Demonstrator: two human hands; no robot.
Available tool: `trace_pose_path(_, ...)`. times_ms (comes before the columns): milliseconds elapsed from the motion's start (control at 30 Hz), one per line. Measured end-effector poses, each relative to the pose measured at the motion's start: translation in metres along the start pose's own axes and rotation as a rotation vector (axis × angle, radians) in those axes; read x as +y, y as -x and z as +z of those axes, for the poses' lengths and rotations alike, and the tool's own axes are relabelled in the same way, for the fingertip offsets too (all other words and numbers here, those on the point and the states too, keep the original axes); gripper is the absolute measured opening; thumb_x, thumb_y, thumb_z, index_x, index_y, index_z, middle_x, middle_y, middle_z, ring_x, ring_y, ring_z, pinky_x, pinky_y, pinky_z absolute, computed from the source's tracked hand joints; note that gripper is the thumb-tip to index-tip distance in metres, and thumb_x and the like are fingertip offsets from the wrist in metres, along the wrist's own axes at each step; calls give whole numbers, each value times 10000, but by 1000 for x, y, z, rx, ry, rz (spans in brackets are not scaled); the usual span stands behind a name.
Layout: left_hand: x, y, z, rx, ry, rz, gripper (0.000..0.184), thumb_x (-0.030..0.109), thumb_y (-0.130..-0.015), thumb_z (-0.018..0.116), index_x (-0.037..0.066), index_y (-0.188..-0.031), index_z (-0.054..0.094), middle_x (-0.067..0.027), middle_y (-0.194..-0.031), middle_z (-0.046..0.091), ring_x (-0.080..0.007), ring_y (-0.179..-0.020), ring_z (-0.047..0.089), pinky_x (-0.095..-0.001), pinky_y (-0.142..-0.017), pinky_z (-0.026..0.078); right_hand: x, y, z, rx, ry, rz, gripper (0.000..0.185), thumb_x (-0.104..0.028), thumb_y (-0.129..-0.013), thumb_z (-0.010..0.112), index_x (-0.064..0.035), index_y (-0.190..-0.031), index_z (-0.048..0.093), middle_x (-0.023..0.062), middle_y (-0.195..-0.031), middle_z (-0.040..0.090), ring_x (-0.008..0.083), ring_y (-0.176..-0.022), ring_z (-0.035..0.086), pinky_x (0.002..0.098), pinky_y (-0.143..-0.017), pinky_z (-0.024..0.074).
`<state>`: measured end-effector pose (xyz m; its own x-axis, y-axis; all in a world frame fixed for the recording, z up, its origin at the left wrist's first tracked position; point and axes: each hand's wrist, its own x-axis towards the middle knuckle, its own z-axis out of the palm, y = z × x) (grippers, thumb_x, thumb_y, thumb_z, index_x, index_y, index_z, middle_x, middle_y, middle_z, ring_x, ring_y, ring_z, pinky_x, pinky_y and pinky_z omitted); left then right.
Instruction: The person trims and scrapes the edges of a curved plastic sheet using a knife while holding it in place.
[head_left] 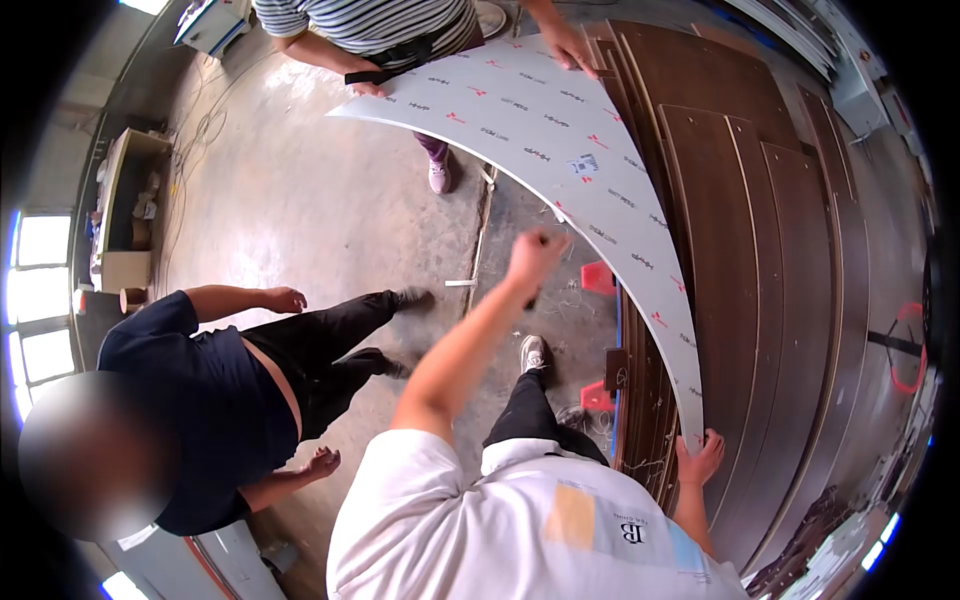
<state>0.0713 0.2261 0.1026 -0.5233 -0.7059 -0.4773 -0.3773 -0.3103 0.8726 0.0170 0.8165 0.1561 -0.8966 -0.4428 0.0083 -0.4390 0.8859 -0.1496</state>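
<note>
A large pale sheet [540, 125] with printed black and red marks lies partly over a stack of brown boards [720, 230], its long edge curving in this view. My left hand [537, 262] is raised beside that edge, slightly blurred, its fingers closed around something dark and small that I cannot make out. At the sheet's narrow near end, my right hand [700, 457] grips the corner. Across from me, a co-worker in a striped shirt [370, 30] holds the far end with both hands.
Another person in a dark shirt [215, 400] stands at the left on the concrete floor [290, 190]. Red supports [598, 278] are beside the board stack. A shelf unit [130, 205] stands at the far left; cables [205, 125] trail near it.
</note>
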Motion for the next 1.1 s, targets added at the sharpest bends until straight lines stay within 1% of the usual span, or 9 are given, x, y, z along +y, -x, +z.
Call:
trace_pose_path(100,1,89,37,-334,266,-339,225,260,-990,785,65,-1049,687,8,-721,574,-125,-611,553,-323,-540,460,0,0,1,35,-36,8,637,-384,-737,892,-94,-1210,580,139,-1104,608,411,-1085,587,538,-965,461)
trace_pose_path(200,5,156,57,-429,663,-431,193,234,-1009,766,83,-1038,650,1,-749,575,-145,-660,589,-341,-569,486,-1,5,-3,39,-80,27,641,-404,-743,895,-96,-1219,595,136,-1117,622,403,-1104,593,535,-983,464)
trace_pose_path(300,-34,213,89,-463,657,-461,172,203,-1012,760,103,-992,621,-4,-771,583,-148,-673,603,-348,-575,492,12,19,0,105,-116,-6,658,-438,-735,905,-106,-1228,623,130,-1164,646,396,-1134,602,535,-1005,467)
trace_pose_path(367,-73,250,104,-422,373,-540,164,188,-997,772,117,-986,624,-13,-764,599,-155,-668,617,-359,-562,505,24,32,-2,150,-113,-8,683,-462,-734,907,-112,-1255,637,126,-1211,659,392,-1160,605,535,-1025,466)
trace_pose_path(500,-119,301,128,-351,357,-439,157,166,-1005,748,116,-1042,604,-27,-802,606,-177,-653,612,-352,-549,508,55,100,-27,96,-69,152,751,-494,-747,906,-112,-1334,638,127,-1293,666,392,-1210,599,533,-1064,458)
trace_pose_path(700,-175,270,160,-278,367,-602,135,49,-1018,627,37,-1146,582,-84,-886,612,-254,-790,654,-456,-663,601,124,216,-53,114,-52,307,830,-470,-724,927,-96,-1395,613,131,-1351,660,385,-1281,584,533,-1119,439)
trace_pose_path(867,-217,209,201,-166,339,-353,283,23,-999,646,4,-1281,633,-90,-1009,717,-222,-770,676,-384,-655,568,164,275,-66,32,-41,390,1063,-448,-622,982,-100,-1512,515,122,-1452,606,371,-1382,517,522,-1172,409)
trace_pose_path(967,-212,195,213,24,280,-308,311,4,-991,668,-9,-1299,628,-99,-1099,735,-232,-875,709,-377,-706,582,175,290,-73,-34,-50,430,1150,-401,-567,1011,-112,-1544,478,117,-1487,579,369,-1409,491,513,-1188,399)
trace_pose_path(1100,-219,168,221,13,228,-178,423,-18,-964,709,-36,-1374,605,-133,-1219,729,-247,-1032,714,-375,-842,592,175,291,-88,-50,-45,399,1128,-336,-546,1019,-132,-1522,490,106,-1510,555,376,-1409,487,501,-1190,405)
